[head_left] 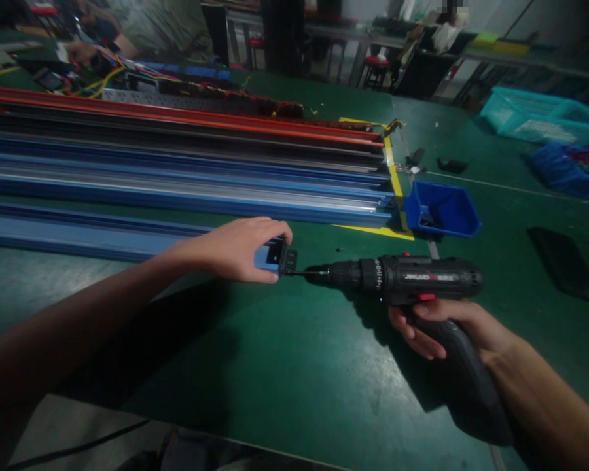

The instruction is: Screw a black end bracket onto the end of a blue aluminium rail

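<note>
My left hand (240, 248) is wrapped over the near end of a long blue metal profile (103, 232), thumb on the near side and fingers on the far side. A black end bracket (288, 257) with slots sits at that end, just past my fingertips. In my right hand (436, 327) is a black cordless drill (422, 278), held by its grip and lying level, pointing left. Its thin bit (311, 272) reaches the bracket's near corner; whether a screw is at the tip is too small to tell.
Behind lie several blue, black and red profiles (186, 180) beside yellow tape (395, 173). A blue bin (446, 209) holds small dark parts. At right are a black flat object (564, 261), a teal basket (544, 114) and a blue container (569, 170). Another person (161, 33) is at the far left.
</note>
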### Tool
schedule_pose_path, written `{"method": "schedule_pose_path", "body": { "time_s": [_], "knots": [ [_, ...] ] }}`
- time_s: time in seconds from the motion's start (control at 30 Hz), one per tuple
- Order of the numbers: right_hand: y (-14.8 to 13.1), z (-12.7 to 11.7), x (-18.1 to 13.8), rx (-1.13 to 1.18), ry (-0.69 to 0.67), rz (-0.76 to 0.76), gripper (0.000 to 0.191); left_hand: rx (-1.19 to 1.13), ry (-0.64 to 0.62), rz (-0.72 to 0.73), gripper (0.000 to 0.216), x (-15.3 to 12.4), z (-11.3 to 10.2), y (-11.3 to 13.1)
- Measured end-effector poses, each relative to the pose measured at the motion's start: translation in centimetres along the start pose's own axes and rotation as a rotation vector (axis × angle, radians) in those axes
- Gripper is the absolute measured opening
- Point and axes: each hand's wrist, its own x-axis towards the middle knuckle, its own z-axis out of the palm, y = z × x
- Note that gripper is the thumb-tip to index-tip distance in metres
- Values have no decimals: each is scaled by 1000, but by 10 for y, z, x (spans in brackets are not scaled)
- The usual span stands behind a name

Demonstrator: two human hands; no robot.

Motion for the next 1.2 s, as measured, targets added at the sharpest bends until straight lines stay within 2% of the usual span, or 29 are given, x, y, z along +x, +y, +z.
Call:
{"method": "schedule_pose_path", "body": {
  "time_s": [0.63, 0.97, 1.2],
  "knots": [
    [5, -11, 4, 21, -22, -3, 31, 5, 5, 14, 56, 0, 1, -2],
    [4, -13, 8, -47, -109, -21, 38, 12, 5, 17, 58, -2, 1, -4],
    [6, -17, 6, -39, -64, 2, 37, 2, -13, -2, 57, -1, 0, -1]
  ]
}}
